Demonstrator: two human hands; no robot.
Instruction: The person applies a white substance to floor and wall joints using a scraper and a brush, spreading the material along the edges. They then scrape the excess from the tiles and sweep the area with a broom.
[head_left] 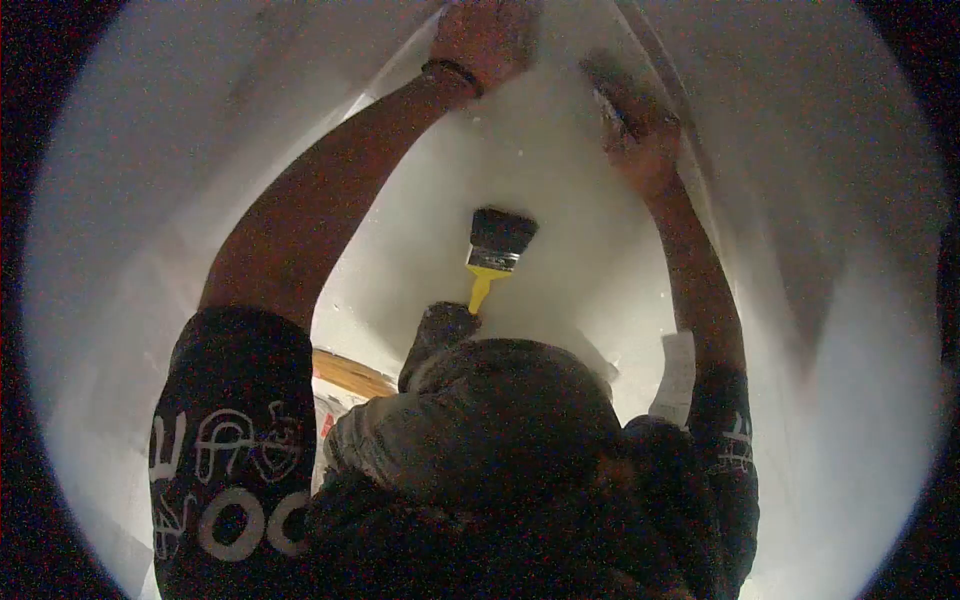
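Note:
My left hand (485, 45) is raised at the top edge of the view, close against the pale surface. A dark band circles its wrist, and its fingers are blurred and partly cut off. My right hand (645, 150) is closed around a dark tool (612, 95) with a light, shiny strip; motion blur leaves its kind unclear. Lower down, between my arms, is a wide paintbrush (495, 250) with black bristles, a metal ferrule and a yellow handle. Its handle end meets a dark grey shape (440, 328) beside my clothing, apart from both hands.
Pale walls (840, 260) close in on both sides, with an edge running up near my right hand. A brown wooden strip (352, 372) shows at lower left. A white paper-like piece (675, 375) is beside my right arm.

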